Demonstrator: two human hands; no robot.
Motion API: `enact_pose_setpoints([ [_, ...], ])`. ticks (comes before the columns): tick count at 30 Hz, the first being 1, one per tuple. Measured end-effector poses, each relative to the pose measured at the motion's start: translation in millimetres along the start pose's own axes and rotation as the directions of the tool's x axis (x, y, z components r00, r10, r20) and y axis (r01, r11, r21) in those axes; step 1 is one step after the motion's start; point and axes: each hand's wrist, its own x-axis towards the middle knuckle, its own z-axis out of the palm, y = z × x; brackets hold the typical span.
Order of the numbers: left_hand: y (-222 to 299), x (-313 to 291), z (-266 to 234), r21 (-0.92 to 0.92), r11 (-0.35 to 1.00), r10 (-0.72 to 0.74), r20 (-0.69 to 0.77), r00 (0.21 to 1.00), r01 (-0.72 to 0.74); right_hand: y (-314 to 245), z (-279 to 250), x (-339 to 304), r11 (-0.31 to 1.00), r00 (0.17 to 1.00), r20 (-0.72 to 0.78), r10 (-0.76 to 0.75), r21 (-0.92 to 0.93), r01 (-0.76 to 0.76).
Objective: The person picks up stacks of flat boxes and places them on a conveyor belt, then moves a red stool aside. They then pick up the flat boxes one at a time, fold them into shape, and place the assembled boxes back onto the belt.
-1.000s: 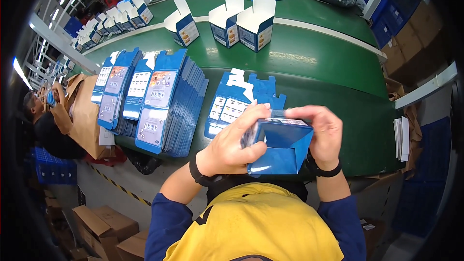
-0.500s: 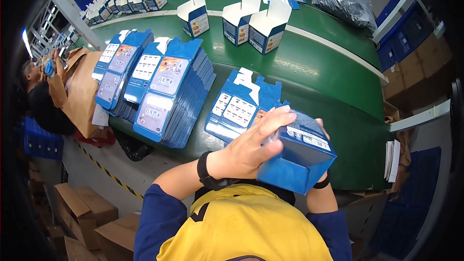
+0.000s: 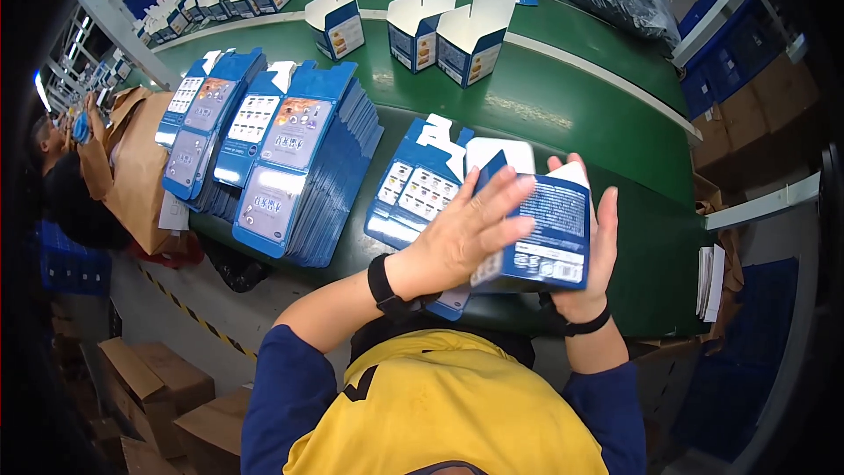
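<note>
A blue carton (image 3: 554, 233) with pale upright flaps is held up between the person's two hands, above the near edge of the green tabletop (image 3: 651, 251) and in front of the yellow garment (image 3: 448, 405). The left hand (image 3: 466, 233) has its grip spread, the fingers reaching across the carton's left side; part of that side is blurred. The right hand (image 3: 598, 255) has its grip cupped around the carton's right side, thumb upright along the edge and fingertips showing behind the top; the rest of the fingers is hidden. Each wrist wears a black band (image 3: 381, 286).

Just beyond the left hand, flat carton blanks (image 3: 413, 189) lie on the tabletop, partly covered by the hand. Farther left stand a tall stack of blanks (image 3: 286, 163) and, beside it, another stack (image 3: 204, 127). On the brighter green surface (image 3: 563, 105) beyond, three open cartons (image 3: 411, 31) stand with their white lids raised, two close together and one apart to the left. A grey plastic bag (image 3: 620, 0) lies at the far right, and white sheets (image 3: 710, 286) stand near the tabletop's right end.
</note>
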Motion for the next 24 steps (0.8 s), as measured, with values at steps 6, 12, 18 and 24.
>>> enact_pose_setpoints([
  [6,2.7,-0.3,-9.5,0.014,0.997,-0.08,0.087,0.993,0.079,-1.4,7.8,4.6,0.994,1.0,0.011,-0.002,-0.111,0.004],
  [12,-8.9,4.0,-17.4,0.047,0.999,0.017,0.11,0.994,-0.022,6.6,-11.7,14.7,0.97,0.976,0.047,0.211,0.11,-0.215],
  [18,-4.6,7.5,-29.0,-0.054,0.986,-0.16,-0.046,0.986,0.158,9.4,-33.0,26.4,0.968,0.981,-0.084,0.177,-0.163,-0.189],
  [24,-10.3,8.1,-33.9,0.15,0.986,0.092,-0.106,0.99,-0.076,-13.4,-42.3,23.0,0.912,0.897,0.21,0.388,-0.229,-0.341],
])
